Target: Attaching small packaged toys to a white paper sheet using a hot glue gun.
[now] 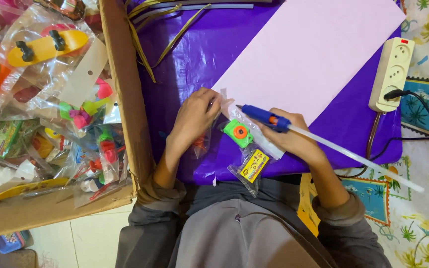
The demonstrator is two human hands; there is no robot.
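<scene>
My right hand (294, 136) grips a blue glue gun (265, 118) with a long clear glue stick (358, 159) trailing to the right; its nozzle points left toward a small clear packet. My left hand (194, 116) presses down on the top of that clear plastic packet (224, 99) at the edge of a pale pink sheet (309, 54). A green toy with an orange centre (238, 132) lies in a packet between my hands, above a yellow card packet (252, 166). All rest on a purple sheet (184, 54).
A cardboard box (125, 84) at left holds several bagged plastic toys, including a yellow skateboard (45, 45). A cream power strip (392, 73) with a black plug and cable lies at right on a patterned cloth (423, 198).
</scene>
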